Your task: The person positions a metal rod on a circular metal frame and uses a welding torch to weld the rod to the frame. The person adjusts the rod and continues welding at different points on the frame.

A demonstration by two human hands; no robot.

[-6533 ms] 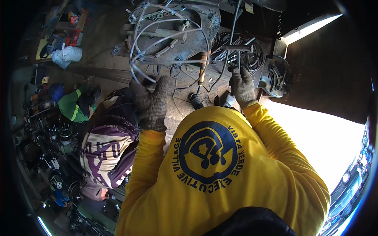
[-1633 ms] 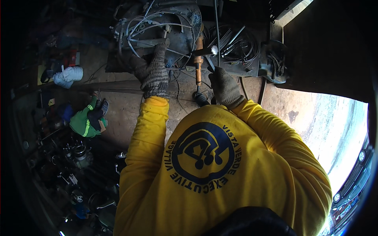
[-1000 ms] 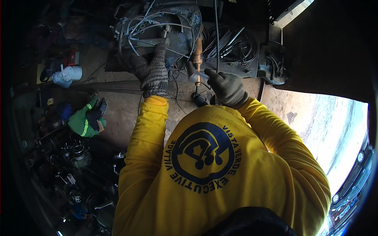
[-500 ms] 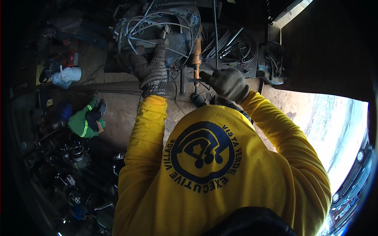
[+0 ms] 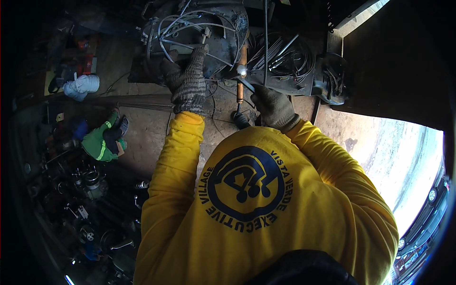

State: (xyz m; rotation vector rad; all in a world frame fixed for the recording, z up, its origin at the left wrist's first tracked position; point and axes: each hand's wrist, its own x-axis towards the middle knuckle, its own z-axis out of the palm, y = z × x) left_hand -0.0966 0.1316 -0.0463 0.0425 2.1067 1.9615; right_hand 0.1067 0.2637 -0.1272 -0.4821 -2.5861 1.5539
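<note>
My left hand [image 5: 188, 83], in a grey knitted glove, is closed at the near side of a round frame of bent metal rods [image 5: 178, 28]. Its fingertips touch a cross strut, beside a short pale metal piece [image 5: 205, 35]. The exact grip under the fingers is hidden. In my right hand [image 5: 275, 108], also gloved, is a hammer [image 5: 242, 71]. Its bright end shows above the handle, over a long orange tool [image 5: 240, 91], and stands apart from the frame. The frame rests on a dark metal work surface [image 5: 142, 71].
Several thin rods and coiled wires [image 5: 285, 57] lie right of the frame. A dark tray [image 5: 330, 78] of metal pieces stands farther right. A person in green [image 5: 102, 140] crouches on the floor at left, near machine parts [image 5: 95, 183]. A car [image 5: 427, 213] stands outside at right.
My right hand has swung the hammer: its head has moved up and right from beside the frame's near edge. The left hand keeps its place at the frame. The whole view has shifted slightly.
</note>
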